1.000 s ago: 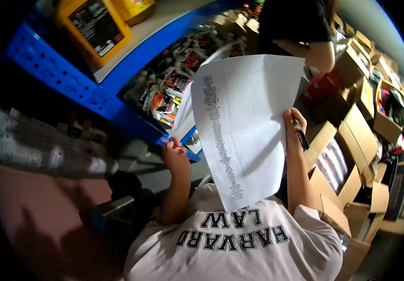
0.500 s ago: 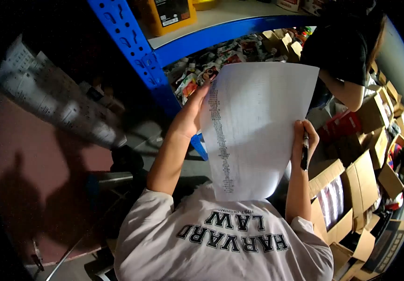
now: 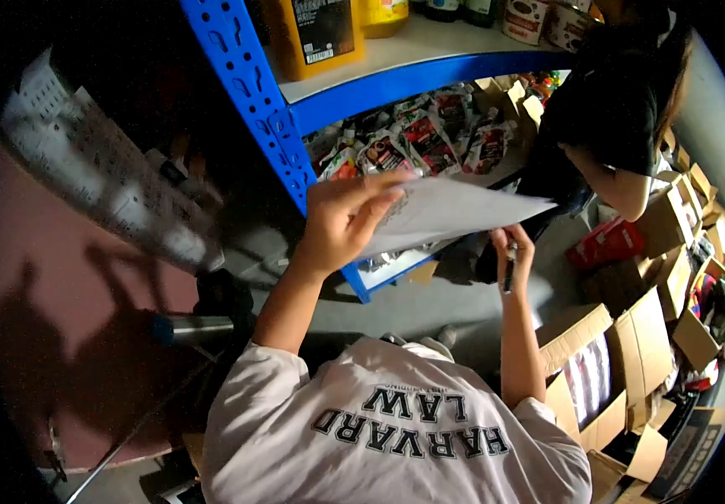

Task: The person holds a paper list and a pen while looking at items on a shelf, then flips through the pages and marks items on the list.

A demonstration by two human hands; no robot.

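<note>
A white printed paper sheet (image 3: 455,206) is held up in front of me, bent and seen nearly edge-on. My left hand (image 3: 345,220) pinches its left side, thumb on the near face and fingers behind the top. Close below the sheet's right part, my right hand (image 3: 515,252) is closed on a dark pen (image 3: 510,269) that points downward. Its fingertips are right at the paper's lower edge.
Beyond the paper is a blue metal shelf (image 3: 421,77) with a yellow jug (image 3: 322,34) on top and printed pouches (image 3: 429,143) beneath. A person in black (image 3: 601,109) stands at the right, beside open cardboard boxes (image 3: 643,340). Printed sheets (image 3: 110,176) hang at the left.
The sheet has tipped from facing me to nearly edge-on, uncovering the pouches and floor. My left hand has turned over its top edge, and my right hand has shifted left with the pen.
</note>
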